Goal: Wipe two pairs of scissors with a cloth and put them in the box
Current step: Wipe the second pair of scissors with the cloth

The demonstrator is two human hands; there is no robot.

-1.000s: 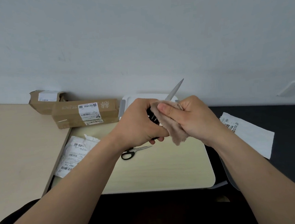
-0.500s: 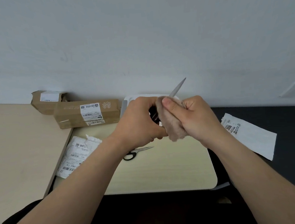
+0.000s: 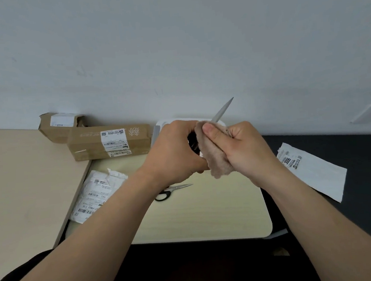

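My left hand grips the black handle of a pair of scissors, whose grey blades point up and to the right. A beige cloth is wrapped around the lower part of the blades, and my right hand squeezes it, thumb on top. On the pale table below lies a second, smaller pair of scissors with black handles, partly hidden by my left forearm. A white box stands at the back by the wall, mostly hidden behind my hands.
Two brown cardboard parcels lie at the back left. A crumpled white mailing bag lies left of the small scissors. A flat white bag rests on the dark table at right. The pale table's front edge is near me.
The scissors and both hands stay in the same place. My right hand with the cloth has shifted slightly along the blades; the cloth hangs a little differently.
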